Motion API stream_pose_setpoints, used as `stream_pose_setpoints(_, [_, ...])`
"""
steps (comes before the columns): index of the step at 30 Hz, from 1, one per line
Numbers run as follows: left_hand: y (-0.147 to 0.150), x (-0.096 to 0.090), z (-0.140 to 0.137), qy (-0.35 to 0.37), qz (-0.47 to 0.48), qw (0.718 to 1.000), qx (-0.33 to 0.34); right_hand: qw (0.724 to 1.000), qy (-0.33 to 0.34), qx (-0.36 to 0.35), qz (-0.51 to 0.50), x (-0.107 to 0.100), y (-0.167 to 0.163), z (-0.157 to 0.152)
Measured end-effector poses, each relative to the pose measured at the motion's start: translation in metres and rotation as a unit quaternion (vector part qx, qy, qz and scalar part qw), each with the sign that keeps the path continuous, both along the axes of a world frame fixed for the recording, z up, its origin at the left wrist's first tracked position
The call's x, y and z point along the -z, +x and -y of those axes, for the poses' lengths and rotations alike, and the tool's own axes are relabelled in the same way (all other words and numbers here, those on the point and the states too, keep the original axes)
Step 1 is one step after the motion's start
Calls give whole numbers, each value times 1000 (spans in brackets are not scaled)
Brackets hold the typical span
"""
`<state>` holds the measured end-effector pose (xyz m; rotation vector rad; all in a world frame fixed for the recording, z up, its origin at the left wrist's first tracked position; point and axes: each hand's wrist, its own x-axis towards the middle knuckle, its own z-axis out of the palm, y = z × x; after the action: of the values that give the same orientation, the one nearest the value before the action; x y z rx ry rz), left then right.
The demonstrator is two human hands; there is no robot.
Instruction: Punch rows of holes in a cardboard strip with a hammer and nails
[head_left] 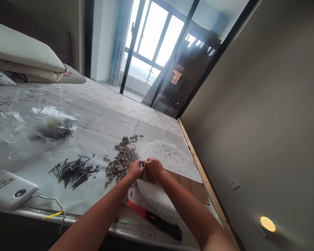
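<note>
My left hand (134, 170) is closed at the edge of a heap of grey gravel (121, 160). A small dark, shiny bit shows at its fingertips, too small to name. Right beside it, my right hand (155, 166) is closed at the left end of a brown board (187, 183), perhaps wood or cardboard. The fingers of both hands nearly meet, and what lies between them is mostly hidden. White foam pieces (170, 151) lie behind and below the board. Below my hands rests a tool with a red and black handle (157, 218). Left of the gravel is a pile of nails (74, 170).
A clear plastic bag (54, 123) with dark contents lies at the left. A white power bank (13, 190) with a cable sits at the near left edge. Folded bedding (23, 52) is stacked behind. A wooden rail (193, 153) and a wall (264, 104) bound the right side.
</note>
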<state>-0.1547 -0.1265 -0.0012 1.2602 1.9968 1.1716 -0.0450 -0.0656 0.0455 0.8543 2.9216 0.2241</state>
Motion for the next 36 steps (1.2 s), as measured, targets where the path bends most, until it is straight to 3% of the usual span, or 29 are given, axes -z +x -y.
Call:
stream_pose_setpoints(11, [1,2,4,-1,24,1000,-2,997,41,-25,58,9,-3,6])
stream_pose_setpoints(15, [4,2,9,-37,2,999,20,997,45,-13,55,15,-3,10])
stream_pose_setpoints(25, [8,3,19,-71,-16,997,26,999,17,-8,29,11,4,13])
stream_pose_setpoints(36, [9,6,21,-70,26,997,19,995,-36,67,-59,12,1,3])
